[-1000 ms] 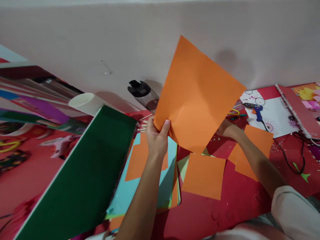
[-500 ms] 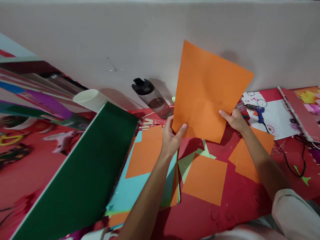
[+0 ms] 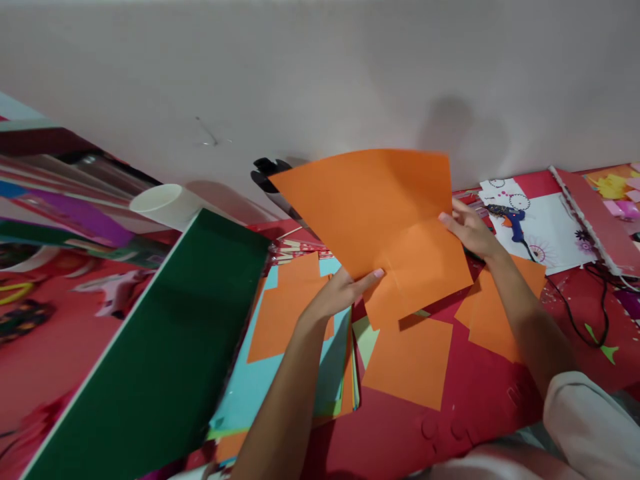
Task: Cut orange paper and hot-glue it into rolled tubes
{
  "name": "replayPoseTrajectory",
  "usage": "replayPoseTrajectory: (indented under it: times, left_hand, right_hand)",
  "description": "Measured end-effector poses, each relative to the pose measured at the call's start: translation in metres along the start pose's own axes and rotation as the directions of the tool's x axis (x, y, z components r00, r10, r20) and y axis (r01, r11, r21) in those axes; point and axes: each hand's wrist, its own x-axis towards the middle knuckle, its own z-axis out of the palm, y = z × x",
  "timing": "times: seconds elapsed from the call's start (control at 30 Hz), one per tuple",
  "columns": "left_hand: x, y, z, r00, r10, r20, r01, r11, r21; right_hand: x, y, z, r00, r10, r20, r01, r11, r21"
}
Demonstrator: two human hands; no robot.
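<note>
In the head view, an orange sheet is held above the red surface, its left edge pinched between thumb and fingers of the left hand, its right edge likewise by the right hand; a black-lidded bottle is partly hidden behind it.

No text (nor any number) is legible.

My left hand pinches with its left thumb extended rightward, the left forearm angled forward. My right hand, farther forward, also pinches, its right thumb pointing left.
</note>
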Motion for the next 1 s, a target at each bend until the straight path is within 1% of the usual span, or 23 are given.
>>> replayPoseTrajectory:
  times: [0.07,0.13,0.17,0.2,0.23,0.33,0.43,0.53,0.57,0.63,0.77,0.83,0.87,0.9,0.93,1.0]
  left_hand:
    - [0.003,-0.008,-0.005,0.991,-0.012,-0.133,0.002,0.998,-0.070]
    - [0.007,-0.014,-0.008,0.967,-0.036,-0.251,-0.008,0.985,-0.174]
    - [0.009,-0.015,-0.009,0.955,-0.051,-0.293,-0.016,0.975,-0.222]
    - [0.010,-0.016,-0.009,0.944,-0.067,-0.323,-0.021,0.965,-0.262]
    - [0.012,-0.015,-0.008,0.935,-0.085,-0.343,-0.022,0.955,-0.296]
    - [0.013,-0.010,-0.006,0.913,-0.164,-0.373,0.007,0.922,-0.388]
    - [0.011,-0.004,-0.004,0.886,-0.267,-0.379,0.045,0.863,-0.504]
    - [0.009,-0.002,-0.003,0.882,-0.318,-0.349,0.072,0.820,-0.567]
    - [0.009,-0.002,-0.002,0.889,-0.314,-0.335,0.078,0.822,-0.564]
    - [0.009,-0.002,0.000,0.910,-0.273,-0.313,0.078,0.853,-0.516]
    - [0.010,-0.004,0.004,0.952,-0.165,-0.260,0.072,0.941,-0.332]
    - [0.010,-0.004,0.005,0.958,-0.111,-0.266,0.037,0.963,-0.268]
    - [0.010,-0.004,0.006,0.955,-0.082,-0.283,0.010,0.969,-0.248]
    - [0.010,-0.004,0.007,0.950,-0.053,-0.307,-0.020,0.973,-0.231]
    - [0.011,-0.005,0.008,0.942,-0.027,-0.333,-0.048,0.975,-0.216]
    - [0.013,-0.006,0.009,0.921,0.008,-0.391,-0.093,0.976,-0.198]
  right_hand:
    - [0.003,0.010,-0.016,0.994,0.004,-0.112,-0.017,0.994,-0.108]
    - [0.004,0.021,-0.034,0.989,-0.028,-0.148,-0.017,0.956,-0.292]
    - [0.004,0.027,-0.042,0.987,-0.052,-0.151,-0.014,0.913,-0.408]
    - [0.004,0.033,-0.049,0.988,-0.065,-0.141,-0.021,0.843,-0.538]
    - [0.004,0.039,-0.054,0.990,-0.053,-0.133,-0.045,0.767,-0.640]
    - [0.002,0.054,-0.055,0.998,0.051,-0.024,-0.049,0.582,-0.811]
    - [0.002,0.065,-0.049,0.991,0.130,0.023,-0.039,0.452,-0.891]
    - [0.004,0.071,-0.044,0.987,0.156,0.025,-0.036,0.377,-0.926]
    - [0.005,0.073,-0.044,0.987,0.162,0.024,-0.036,0.358,-0.933]
    - [0.007,0.075,-0.044,0.986,0.165,0.021,-0.035,0.328,-0.944]
    - [0.010,0.075,-0.042,0.987,0.156,0.025,-0.020,0.283,-0.959]
    - [0.010,0.071,-0.042,0.989,0.145,0.022,-0.017,0.267,-0.963]
    - [0.009,0.068,-0.043,0.992,0.126,0.026,-0.011,0.284,-0.959]
    - [0.008,0.064,-0.044,0.994,0.101,0.031,-0.004,0.322,-0.947]
    - [0.006,0.060,-0.045,0.996,0.068,0.050,0.019,0.395,-0.919]
    - [0.002,0.048,-0.051,0.997,0.006,0.071,0.054,0.601,-0.797]
